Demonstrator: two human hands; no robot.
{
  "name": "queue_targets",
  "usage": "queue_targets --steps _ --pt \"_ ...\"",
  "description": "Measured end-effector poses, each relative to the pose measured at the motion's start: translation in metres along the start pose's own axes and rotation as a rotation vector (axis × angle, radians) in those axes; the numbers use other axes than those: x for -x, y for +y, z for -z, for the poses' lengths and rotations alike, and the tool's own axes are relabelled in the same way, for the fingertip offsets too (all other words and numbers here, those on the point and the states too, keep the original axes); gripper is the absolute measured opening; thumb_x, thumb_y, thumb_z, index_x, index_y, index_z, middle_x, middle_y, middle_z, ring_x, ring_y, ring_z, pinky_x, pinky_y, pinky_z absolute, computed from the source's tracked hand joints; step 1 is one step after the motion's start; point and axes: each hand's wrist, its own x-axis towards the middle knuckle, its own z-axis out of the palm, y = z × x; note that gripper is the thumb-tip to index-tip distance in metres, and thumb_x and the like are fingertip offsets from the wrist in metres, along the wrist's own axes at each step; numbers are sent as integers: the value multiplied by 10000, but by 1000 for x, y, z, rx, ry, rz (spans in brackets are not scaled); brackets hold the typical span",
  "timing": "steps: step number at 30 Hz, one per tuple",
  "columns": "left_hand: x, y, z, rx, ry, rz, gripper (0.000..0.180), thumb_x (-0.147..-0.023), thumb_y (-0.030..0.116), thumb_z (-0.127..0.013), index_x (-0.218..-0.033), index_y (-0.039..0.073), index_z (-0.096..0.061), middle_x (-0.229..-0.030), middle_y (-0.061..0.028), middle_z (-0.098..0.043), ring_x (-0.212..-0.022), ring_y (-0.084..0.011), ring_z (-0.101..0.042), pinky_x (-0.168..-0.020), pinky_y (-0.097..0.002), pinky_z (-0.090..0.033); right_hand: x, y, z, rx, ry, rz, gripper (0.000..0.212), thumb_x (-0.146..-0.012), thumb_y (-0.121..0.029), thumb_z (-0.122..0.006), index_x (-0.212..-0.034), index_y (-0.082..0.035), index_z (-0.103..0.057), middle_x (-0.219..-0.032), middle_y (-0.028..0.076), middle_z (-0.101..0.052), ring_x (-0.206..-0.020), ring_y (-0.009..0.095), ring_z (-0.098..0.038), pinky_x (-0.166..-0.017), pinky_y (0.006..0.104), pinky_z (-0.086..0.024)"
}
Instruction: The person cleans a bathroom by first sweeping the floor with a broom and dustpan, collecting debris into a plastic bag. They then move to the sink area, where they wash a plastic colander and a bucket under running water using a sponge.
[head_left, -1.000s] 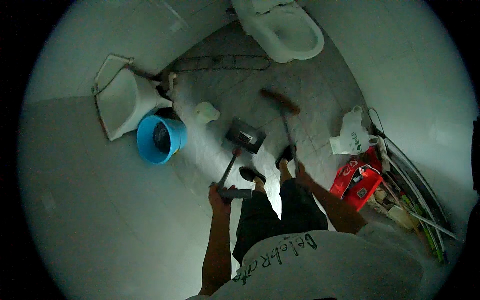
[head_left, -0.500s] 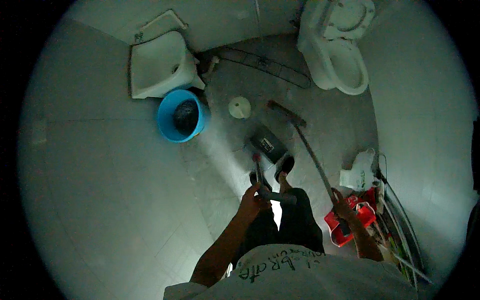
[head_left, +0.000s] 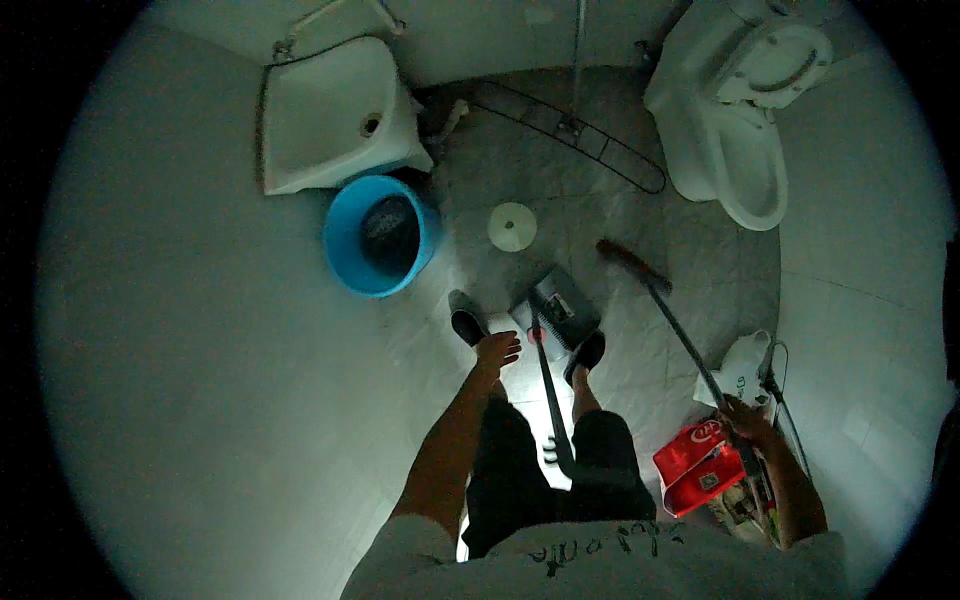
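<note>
My left hand is open and empty, its fingers stretched out beside the upright handle of a long-handled dustpan. The grey dustpan stands on the floor by my right shoe, and its dark handle comes up to a bent grip in front of my thighs. My right hand is closed round the shaft of a broom. At the far end of the shaft, the dark brush head rests on the floor to the right of the dustpan.
A blue bucket with dark contents stands below a white washbasin. A toilet is at the far right, and a wire rack lies by the back wall. A round white disc is on the floor. Beside my right arm are a red bag and a white bag.
My left hand has let go of the dustpan's handle and moved forward, away from it. The broom has shifted right, still in my right hand. My left foot has moved out to the left.
</note>
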Motion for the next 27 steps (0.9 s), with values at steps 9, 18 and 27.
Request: queue_targets --steps 9,18,27 --pt "-374 16 -34 94 -49 -644 431 -883 338 -584 -1194 49 -509 -1079 -139 -574 -971 -278 -573 -750 -446 -490 -43 -193 -13 -244 130 -497 573 -944 -348 -525 -1424 -123 -308 -706 10 -521 -485 92 -472 -403 262 -414" --pt "-311 90 -25 -560 415 -669 517 -889 438 -548 -1028 -58 -579 -954 -237 -618 -913 -391 -590 -821 -478 -455 -71 -276 -2 -271 184 -622 554 -944 -319 -526 -1424 -126 -326 -673 -4 -486 -423 76 -428 -363 240 -403" --pt "-143 106 117 22 290 -726 305 -961 292 -482 -910 -6 -522 -761 -87 -556 -718 -175 -530 -689 -333 -439 -79 -278 8 -260 158 -552 528 -939 -303 -531 -1406 -126 -359 -667 -6 -477 -420 72 -427 -368 235 -405"
